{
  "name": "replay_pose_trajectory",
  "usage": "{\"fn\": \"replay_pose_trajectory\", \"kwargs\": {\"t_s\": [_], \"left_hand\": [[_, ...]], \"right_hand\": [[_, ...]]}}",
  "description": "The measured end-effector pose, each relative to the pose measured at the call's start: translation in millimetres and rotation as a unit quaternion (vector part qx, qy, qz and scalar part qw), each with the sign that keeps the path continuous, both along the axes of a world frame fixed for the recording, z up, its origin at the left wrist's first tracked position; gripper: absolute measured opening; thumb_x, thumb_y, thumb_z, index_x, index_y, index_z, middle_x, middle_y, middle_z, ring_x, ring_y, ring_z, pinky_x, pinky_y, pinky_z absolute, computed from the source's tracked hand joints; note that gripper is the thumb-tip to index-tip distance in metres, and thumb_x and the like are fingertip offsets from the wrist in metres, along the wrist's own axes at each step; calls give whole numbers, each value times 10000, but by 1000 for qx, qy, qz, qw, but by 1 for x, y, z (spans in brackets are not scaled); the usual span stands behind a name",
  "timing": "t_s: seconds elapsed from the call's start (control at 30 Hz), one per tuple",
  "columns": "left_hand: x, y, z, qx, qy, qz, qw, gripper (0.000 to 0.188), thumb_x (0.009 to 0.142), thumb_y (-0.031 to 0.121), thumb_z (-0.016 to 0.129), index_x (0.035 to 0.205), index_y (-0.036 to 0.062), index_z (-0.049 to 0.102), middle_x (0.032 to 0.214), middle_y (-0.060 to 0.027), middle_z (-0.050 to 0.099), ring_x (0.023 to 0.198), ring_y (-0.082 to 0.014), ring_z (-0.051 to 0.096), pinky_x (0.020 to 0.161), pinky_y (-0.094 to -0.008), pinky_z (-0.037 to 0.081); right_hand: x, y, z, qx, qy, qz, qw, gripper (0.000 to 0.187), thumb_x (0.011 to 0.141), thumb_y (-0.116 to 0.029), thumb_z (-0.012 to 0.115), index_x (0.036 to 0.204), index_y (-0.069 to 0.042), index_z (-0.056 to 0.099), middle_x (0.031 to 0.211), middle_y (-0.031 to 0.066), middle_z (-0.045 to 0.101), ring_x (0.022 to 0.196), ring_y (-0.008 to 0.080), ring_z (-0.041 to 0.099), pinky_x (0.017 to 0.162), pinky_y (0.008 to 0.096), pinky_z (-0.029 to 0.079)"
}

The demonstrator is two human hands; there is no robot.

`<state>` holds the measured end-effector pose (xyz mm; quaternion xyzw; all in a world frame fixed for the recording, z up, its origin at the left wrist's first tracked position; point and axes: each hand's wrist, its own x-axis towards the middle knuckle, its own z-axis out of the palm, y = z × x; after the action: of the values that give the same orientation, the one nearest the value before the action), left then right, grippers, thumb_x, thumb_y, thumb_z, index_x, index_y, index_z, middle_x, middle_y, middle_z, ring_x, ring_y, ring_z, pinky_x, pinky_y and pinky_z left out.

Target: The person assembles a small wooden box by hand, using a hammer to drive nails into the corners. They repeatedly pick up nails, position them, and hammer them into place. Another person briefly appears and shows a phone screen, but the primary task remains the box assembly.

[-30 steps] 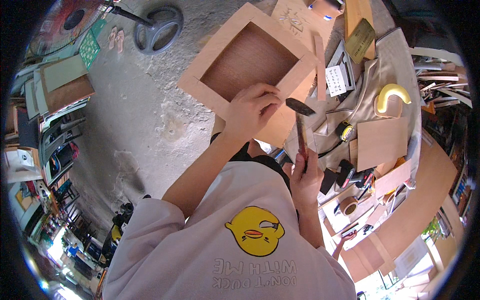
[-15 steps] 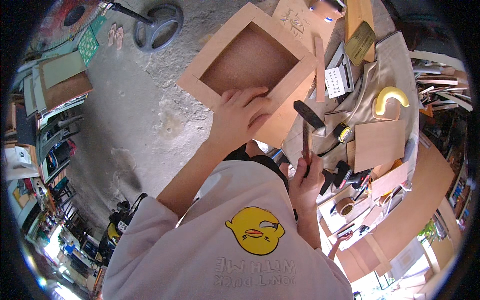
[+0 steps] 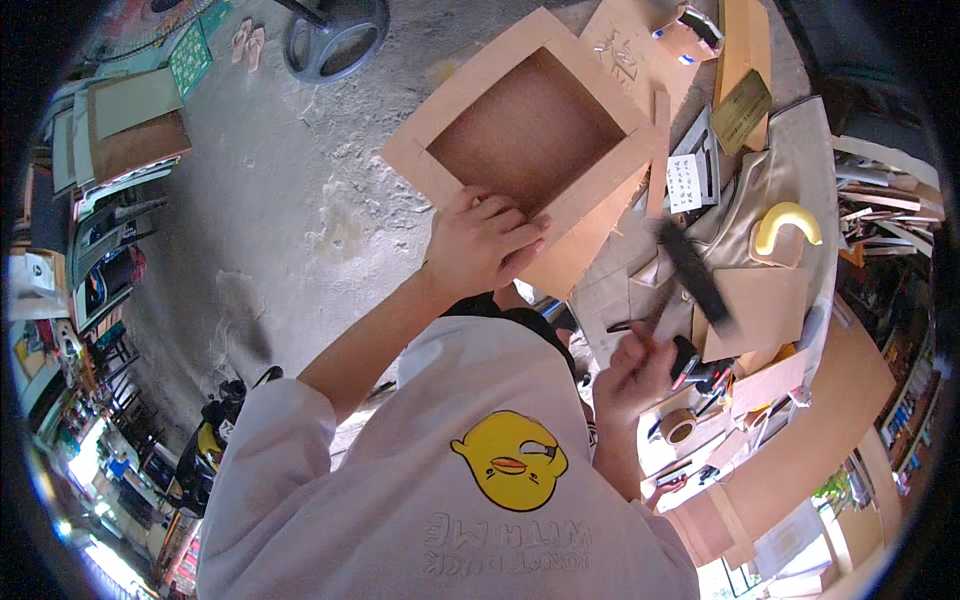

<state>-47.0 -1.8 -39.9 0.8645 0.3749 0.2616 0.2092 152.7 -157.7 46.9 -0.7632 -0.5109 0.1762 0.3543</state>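
Observation:
A light-wood box frame (image 3: 590, 165) with a recessed brown panel (image 3: 520, 125) lies at the upper middle, resting over a wooden board (image 3: 572, 262). My left hand (image 3: 487, 240) is closed over its near rim, fingers curled onto the top face and thumb lower at the side. Whether a small piece is pinched there is hidden. To the right, my right hand (image 3: 638, 362) grips the handle of a hammer. The dark hammer head (image 3: 695, 275) is raised off to the right of the frame, apart from it and smeared by motion.
Several nails (image 3: 617, 58) lie on a board beyond the frame. Rightward are a metal square (image 3: 708, 160), a white note (image 3: 684, 183), a yellow curved thing (image 3: 786, 228), a wood panel (image 3: 765, 305) and a tape roll (image 3: 678, 427). Another person's hand (image 3: 664, 490) shows at lower right.
My right hand has swung the hammer to the right, away from the frame. The left hand's fingers have curled in more at the rim. The whole view has shifted slightly.

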Motion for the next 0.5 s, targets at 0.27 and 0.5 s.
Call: {"fn": "replay_pose_trajectory", "kwargs": {"t_s": [0.27, 0.5], "left_hand": [[-1, 3, -3, 19, 6, -2, 1000, 215, 858, 300, 736, 1045, 197, 765, 820, 31, 695, 855, -193, 648, 922, -424, 456], [2, 2, -1, 16, 1, -4, 1000, 227, 857, 299, 731, 1053, 188, 766, 815, 37, 695, 860, -190, 650, 921, -429, 455]], "right_hand": [[-9, 15, 1, -65, -36, 27, 997, 243, 1064, -219, 519, 1051, 20, 561, 685, 156, 599, 574, 297, 647, 531, 391, 485], [-2, 4, -24, -145, -108, 70, 981, 119, 1031, -157, 579, 1035, -38, 582, 720, 133, 671, 593, 287, 706, 528, 401, 545]]}}
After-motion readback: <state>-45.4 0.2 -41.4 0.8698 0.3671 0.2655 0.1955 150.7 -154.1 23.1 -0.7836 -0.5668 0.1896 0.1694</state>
